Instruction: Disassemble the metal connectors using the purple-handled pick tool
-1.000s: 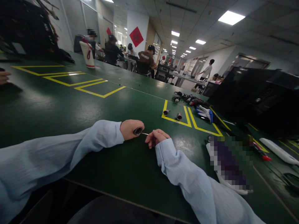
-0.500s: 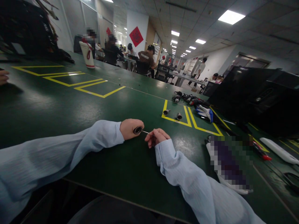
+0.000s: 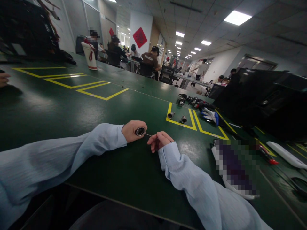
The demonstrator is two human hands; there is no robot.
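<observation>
My left hand (image 3: pixel 131 131) is wrapped round a dark round connector (image 3: pixel 139 131), its ringed open end turned toward me and to the right. A thin metal rod (image 3: pixel 147 134) runs from that open end to my right hand (image 3: pixel 160 141), which pinches its other end. The fingers hide whatever handle the rod may have. Both hands are just above the green table (image 3: pixel 115 174). Beyond them, two small metal connectors (image 3: pixel 184 119) lie inside a yellow taped outline (image 3: pixel 181 124).
Black cables with metal ends (image 3: pixel 181 101) and a blue-white glove (image 3: pixel 210 115) lie at the right. Nearby are a blurred-out object with a white edge (image 3: pixel 222 169), a red-tipped tool (image 3: pixel 273 161) and a black case (image 3: pixel 261 99). A paper cup (image 3: pixel 90 57) stands far left. Another person's hand (image 3: pixel 3 79) shows at the left edge.
The connector has shifted slightly left and turned so more of its open face shows. My right hand has moved slightly left with the rod, which now reaches the open end.
</observation>
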